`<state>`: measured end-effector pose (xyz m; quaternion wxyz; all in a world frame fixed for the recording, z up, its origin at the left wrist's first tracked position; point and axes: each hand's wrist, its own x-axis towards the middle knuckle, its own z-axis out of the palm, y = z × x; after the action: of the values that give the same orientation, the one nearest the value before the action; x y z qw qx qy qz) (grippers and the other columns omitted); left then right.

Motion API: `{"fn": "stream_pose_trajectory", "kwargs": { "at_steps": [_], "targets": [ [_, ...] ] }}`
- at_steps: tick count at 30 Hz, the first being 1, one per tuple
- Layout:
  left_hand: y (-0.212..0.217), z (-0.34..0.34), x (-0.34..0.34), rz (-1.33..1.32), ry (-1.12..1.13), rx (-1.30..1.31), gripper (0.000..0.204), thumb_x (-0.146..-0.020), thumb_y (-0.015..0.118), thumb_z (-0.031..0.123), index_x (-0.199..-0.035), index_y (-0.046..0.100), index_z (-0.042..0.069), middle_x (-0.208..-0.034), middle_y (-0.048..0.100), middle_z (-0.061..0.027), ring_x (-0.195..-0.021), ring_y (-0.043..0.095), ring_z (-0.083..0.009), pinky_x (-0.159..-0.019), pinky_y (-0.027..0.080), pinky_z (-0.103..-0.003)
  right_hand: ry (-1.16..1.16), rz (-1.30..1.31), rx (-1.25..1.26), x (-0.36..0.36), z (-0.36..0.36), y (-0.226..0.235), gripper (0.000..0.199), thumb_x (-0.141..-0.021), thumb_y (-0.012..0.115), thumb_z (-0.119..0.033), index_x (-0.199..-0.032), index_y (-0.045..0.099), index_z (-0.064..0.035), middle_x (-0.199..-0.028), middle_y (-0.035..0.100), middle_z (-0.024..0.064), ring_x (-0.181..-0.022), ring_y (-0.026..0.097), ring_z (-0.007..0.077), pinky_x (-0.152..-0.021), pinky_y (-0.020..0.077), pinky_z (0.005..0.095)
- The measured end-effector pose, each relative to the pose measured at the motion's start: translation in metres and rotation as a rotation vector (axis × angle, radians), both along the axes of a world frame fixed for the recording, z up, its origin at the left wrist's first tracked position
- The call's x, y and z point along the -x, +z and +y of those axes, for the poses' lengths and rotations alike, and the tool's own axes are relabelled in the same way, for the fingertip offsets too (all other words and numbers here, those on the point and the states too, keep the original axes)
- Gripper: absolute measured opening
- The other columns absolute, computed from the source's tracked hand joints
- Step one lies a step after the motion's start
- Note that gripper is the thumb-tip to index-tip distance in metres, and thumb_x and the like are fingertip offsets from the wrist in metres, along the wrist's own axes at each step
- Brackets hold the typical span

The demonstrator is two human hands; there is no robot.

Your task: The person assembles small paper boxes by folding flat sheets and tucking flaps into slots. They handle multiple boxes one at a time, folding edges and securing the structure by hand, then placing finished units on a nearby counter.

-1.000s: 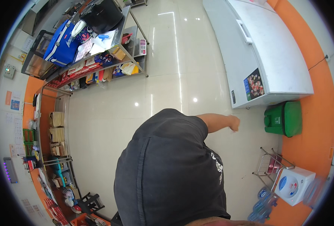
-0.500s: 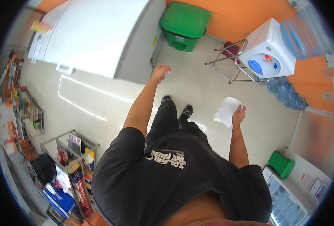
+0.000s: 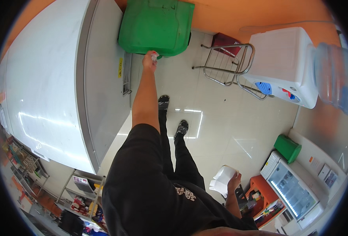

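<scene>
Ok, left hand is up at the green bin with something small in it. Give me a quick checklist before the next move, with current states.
1. Left hand at the green bin: ok, it is at the bin's front edge.
2. Small white object gripped: ok, pinched in the left fingers.
3. Bin lid open: not ok, the lid looks closed from above.
4. Right hand secure on the white paper: ok, held low at the person's side.
5. Floor clear underfoot: ok, bare tile around both shoes.
6. What the small object is: cannot tell, too small.
</scene>
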<state>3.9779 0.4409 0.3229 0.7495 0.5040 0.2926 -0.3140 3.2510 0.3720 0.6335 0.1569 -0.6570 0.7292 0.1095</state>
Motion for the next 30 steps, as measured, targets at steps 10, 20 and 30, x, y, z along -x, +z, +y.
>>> {"fn": "stream_pose_trajectory", "kwargs": {
  "at_steps": [10,20,30],
  "targets": [
    [0.172,-0.004,-0.043,-0.581,-0.163,0.068,0.035,-0.087,0.064,0.014,-0.120,0.058,0.003,-0.118,0.065,-0.0074,-0.088,0.062,-0.0111,-0.068,0.051,-0.027,-0.071,0.166,0.003,0.021,0.027,0.014,0.038,-0.101,0.045,-0.029,-0.112,0.055,0.0052,-0.104,0.065,0.0309,-0.095,0.065,0.0475,-0.082,0.0497,0.0529],
    [-0.010,0.014,-0.171,-1.272,-1.002,-1.047,0.071,-0.094,0.047,0.056,-0.145,0.041,0.007,-0.154,0.034,-0.0223,-0.143,0.027,-0.0383,-0.113,0.028,-0.052,-0.067,0.083,-0.037,0.005,0.021,0.001,0.034,-0.101,0.044,-0.029,-0.117,0.055,-0.0009,-0.101,0.067,0.0297,-0.091,0.067,0.0459,-0.078,0.0505,0.0547],
    [-0.025,-0.005,-0.141,-0.918,-1.189,-1.426,0.076,-0.094,0.046,0.057,-0.149,0.033,0.007,-0.158,0.024,-0.0195,-0.146,0.018,-0.0384,-0.117,0.019,-0.052,-0.165,0.146,-0.055,0.067,0.089,-0.003,0.031,-0.100,0.049,-0.027,-0.110,0.055,0.0011,-0.095,0.066,0.0293,-0.090,0.067,0.0459,-0.075,0.0509,0.0539]
  ]
}}
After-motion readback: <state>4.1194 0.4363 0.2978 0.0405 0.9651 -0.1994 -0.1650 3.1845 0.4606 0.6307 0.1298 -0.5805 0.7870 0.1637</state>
